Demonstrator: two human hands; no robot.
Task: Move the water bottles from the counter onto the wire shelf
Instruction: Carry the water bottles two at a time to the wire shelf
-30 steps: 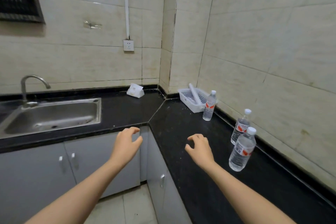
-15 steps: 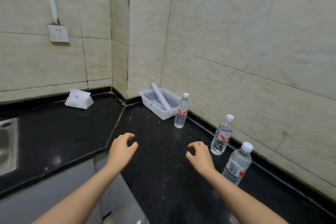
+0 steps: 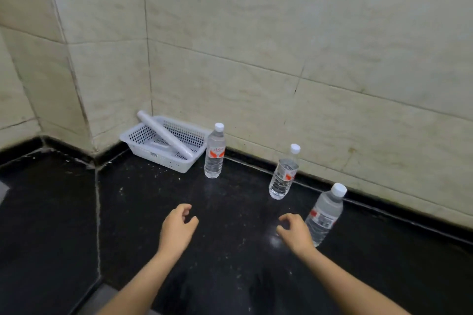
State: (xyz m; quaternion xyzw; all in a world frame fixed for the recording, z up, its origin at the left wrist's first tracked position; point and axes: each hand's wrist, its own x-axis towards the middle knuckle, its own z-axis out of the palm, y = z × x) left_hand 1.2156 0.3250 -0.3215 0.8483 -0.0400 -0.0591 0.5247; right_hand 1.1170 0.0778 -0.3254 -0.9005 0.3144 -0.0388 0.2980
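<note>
Three clear water bottles with white caps and red-and-white labels stand on the black counter [image 3: 230,258] along the tiled wall. The far bottle [image 3: 214,153] is beside the white basket. The middle bottle [image 3: 283,174] stands further right. The near bottle [image 3: 324,215] is just right of my right hand [image 3: 297,234], which hovers empty with fingers curled and apart. My left hand [image 3: 176,230] hangs over the counter's middle, also empty, fingers loosely apart. No wire shelf is in view.
A white perforated plastic basket [image 3: 143,147] sits in the wall corner with a white roll [image 3: 163,135] lying across it. The beige tiled wall [image 3: 307,59] runs behind the bottles. The counter's front edge shows at lower left.
The view has swung right and closer to the corner; the sink, socket and tissue pack have left the frame. Both hands have moved forward over the counter, the right one nearer the near bottle.
</note>
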